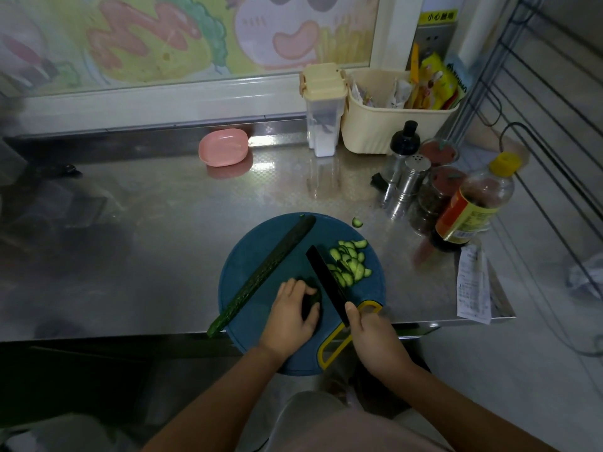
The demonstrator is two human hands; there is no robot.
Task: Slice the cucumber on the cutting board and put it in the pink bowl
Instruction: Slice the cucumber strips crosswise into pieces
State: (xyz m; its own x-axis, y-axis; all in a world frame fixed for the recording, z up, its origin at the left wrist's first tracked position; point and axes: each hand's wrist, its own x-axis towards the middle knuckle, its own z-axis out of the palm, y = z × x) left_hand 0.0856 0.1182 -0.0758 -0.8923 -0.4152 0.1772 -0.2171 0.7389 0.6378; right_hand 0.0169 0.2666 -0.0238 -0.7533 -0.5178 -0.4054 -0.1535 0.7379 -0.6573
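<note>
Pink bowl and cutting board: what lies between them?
Nothing: head view shows only bare steel counter between the pink bowl and the cutting board.

A stainless-steel counter [163, 207] carries a round blue cutting board [261, 256] jutting over its front edge, with one stray cucumber slice [357, 222] just beyond the board. A pink bowl [223, 147] sits near the back wall. A lidded clear canister [323, 125], cream basket [391, 128], metal shaker [412, 177], yellow-capped sauce bottle [473, 207] and paper receipt [473, 285] crowd the right end.

One knife [326, 282], one cutting board [261, 246], one pink bowl [223, 147].
</note>
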